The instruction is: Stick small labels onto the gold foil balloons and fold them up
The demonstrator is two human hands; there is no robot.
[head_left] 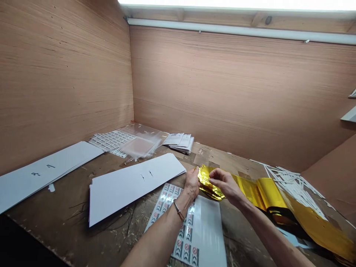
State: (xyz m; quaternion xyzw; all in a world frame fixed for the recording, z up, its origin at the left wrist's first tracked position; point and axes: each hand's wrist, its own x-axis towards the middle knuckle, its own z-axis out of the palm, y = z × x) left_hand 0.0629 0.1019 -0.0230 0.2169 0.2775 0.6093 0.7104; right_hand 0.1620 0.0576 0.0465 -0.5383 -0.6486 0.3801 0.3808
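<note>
**Handling gold foil point(247, 190) w/ both hands, lwr right of ctr**

Grips left end of foil in L hand point(191, 182), just right of frame ctr, w/ fingers closed on its edge. Wears thin bracelet point(177, 208) on that wrist. Bends R hand point(226, 184) over same end, fingers curled, thumb and index close together; can't tell if pinching a layer. Extends past R hand to a fold; can't tell if joined to darker gold strip point(324, 228), lwr right.

Btm ctr, below L hand: CE label sheet point(188, 233), w/ white area to its right. Left of ctr on counter point(66, 218): white card stack point(128, 191) w/ 2 dark marks, corner just beside L hand. At left edge: 2nd white stack point(52, 168), also marked. Beyond, mid-left: small-label sheets point(111, 141), overlapped by clear plastic sleeves point(141, 145); near these, twd ctr, pile of printed leaflets point(178, 140). Far right: heap of thin white strips point(296, 185). Across upper frame: wooden wall point(236, 92).
</note>
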